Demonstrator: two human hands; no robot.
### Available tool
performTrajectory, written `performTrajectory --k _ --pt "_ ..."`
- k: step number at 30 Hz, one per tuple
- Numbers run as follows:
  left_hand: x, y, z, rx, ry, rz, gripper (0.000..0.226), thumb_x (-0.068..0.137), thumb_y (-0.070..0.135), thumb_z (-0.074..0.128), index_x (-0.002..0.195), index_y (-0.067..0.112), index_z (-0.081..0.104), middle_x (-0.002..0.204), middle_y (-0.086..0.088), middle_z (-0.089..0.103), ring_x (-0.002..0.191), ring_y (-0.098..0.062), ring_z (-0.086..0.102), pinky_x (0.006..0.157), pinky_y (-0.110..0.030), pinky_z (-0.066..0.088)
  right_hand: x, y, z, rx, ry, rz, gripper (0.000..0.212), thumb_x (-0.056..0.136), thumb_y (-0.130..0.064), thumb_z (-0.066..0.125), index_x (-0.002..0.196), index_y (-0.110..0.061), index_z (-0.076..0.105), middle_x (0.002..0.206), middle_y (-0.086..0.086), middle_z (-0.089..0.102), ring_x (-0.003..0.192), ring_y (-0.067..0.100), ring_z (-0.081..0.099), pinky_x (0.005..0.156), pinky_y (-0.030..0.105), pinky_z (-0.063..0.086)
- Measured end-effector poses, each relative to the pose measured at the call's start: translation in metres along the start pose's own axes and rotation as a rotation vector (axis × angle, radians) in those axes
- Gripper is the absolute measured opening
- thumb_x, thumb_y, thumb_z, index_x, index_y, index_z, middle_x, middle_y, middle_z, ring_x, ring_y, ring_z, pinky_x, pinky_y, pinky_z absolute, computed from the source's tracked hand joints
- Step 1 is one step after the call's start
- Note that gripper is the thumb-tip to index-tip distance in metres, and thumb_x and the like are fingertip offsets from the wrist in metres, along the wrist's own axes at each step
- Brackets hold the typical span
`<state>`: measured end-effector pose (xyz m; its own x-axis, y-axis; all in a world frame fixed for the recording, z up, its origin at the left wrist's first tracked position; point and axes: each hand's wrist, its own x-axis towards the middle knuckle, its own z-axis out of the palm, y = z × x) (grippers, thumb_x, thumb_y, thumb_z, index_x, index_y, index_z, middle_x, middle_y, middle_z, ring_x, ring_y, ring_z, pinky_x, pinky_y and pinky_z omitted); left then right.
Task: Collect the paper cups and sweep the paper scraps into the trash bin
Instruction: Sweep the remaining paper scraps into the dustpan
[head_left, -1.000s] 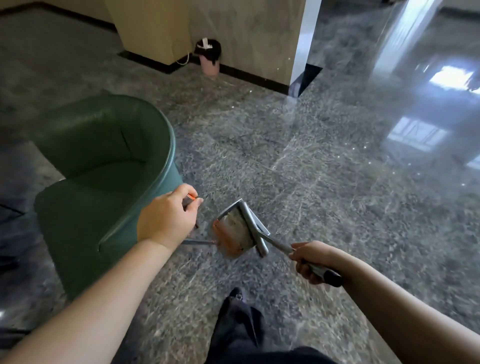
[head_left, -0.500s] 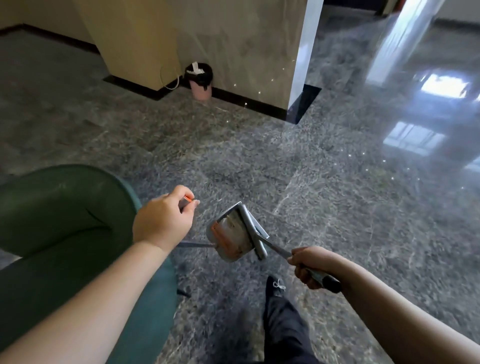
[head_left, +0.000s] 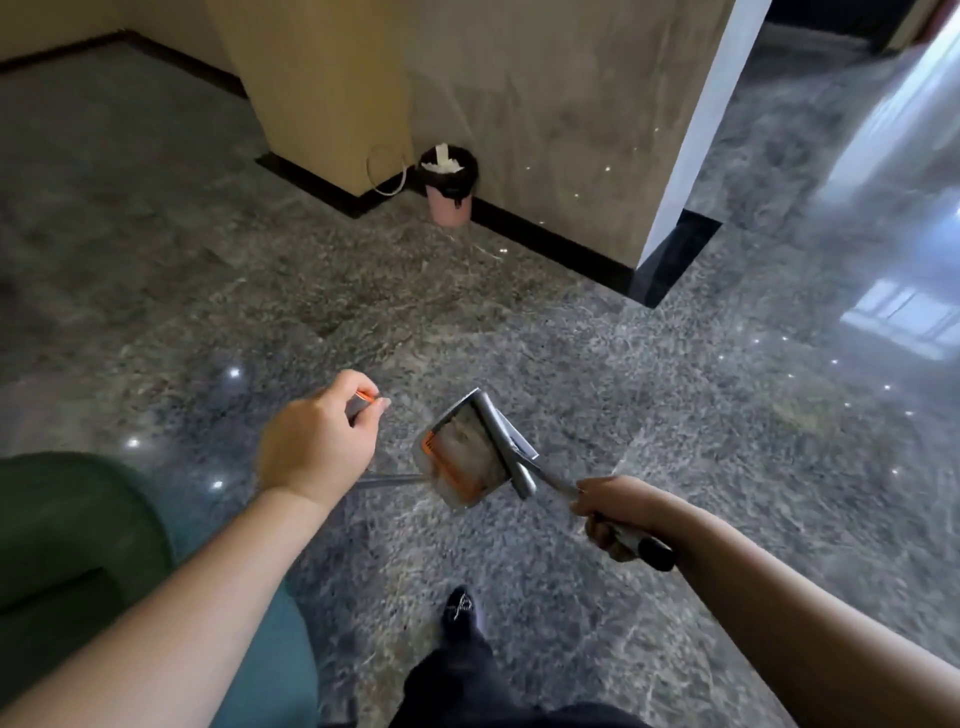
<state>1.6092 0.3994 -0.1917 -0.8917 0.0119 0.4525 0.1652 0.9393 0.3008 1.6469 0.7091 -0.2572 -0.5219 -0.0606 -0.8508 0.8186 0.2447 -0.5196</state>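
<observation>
**Scraps ride in the pan toward the bin**

Right hand (head_left: 613, 512) grips the grey long-handled dustpan (head_left: 467, 457), carrying light, easily spilled white paper scraps (head_left: 465, 449). Left hand (head_left: 319, 447) pinches the orange-tipped broom handle (head_left: 361, 402). Pink black-lined trash bin (head_left: 449, 184) stands at twelve o'clock.

Moderately lit by daylight from the upper right, with bright window glare and pinpoint sparkles on the polished floor (head_left: 675, 364), soft motion blur throughout, wide-angle bending toward frame edges, and dimmer, murkier tone at upper left.
</observation>
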Motion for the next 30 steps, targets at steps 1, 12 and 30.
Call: performTrajectory --k 1,12,30 --pt "0.018 -0.005 0.009 0.005 0.011 -0.011 0.019 0.079 0.029 0.077 0.083 0.027 0.059 0.057 -0.004 0.064 0.049 -0.036 0.060 0.044 -0.027 0.037 0.012 -0.020 -0.003 -0.004 0.000 -0.009 0.011 0.095 -0.008 0.045 0.090 -0.018 0.048 0.050 0.004 0.042 0.033 0.011 0.037 0.041 0.013 0.031" --pt "0.246 -0.065 0.103 0.019 0.019 0.025 0.019 0.077 0.029 0.079 0.083 0.027 0.061 0.060 -0.004 0.065 0.052 -0.037 0.061 0.045 -0.031 0.043 0.135 -0.227 -0.041 0.031 -0.017 0.017 0.016 0.098 -0.008 0.039 0.085 -0.018 0.043 0.055 0.004 0.038 0.034 0.009 0.035 0.040 0.012 0.027" --pt "0.611 -0.081 0.276 0.099 0.010 0.037 0.027 0.076 0.032 0.080 0.084 0.028 0.054 0.046 0.003 0.038 0.042 -0.034 0.052 0.046 -0.022 0.030 0.337 -0.560 -0.198 0.013 -0.037 0.055 0.010 0.097 -0.014 0.044 0.092 -0.015 0.052 0.050 0.001 0.042 0.030 0.008 0.036 0.037 0.012 0.029"
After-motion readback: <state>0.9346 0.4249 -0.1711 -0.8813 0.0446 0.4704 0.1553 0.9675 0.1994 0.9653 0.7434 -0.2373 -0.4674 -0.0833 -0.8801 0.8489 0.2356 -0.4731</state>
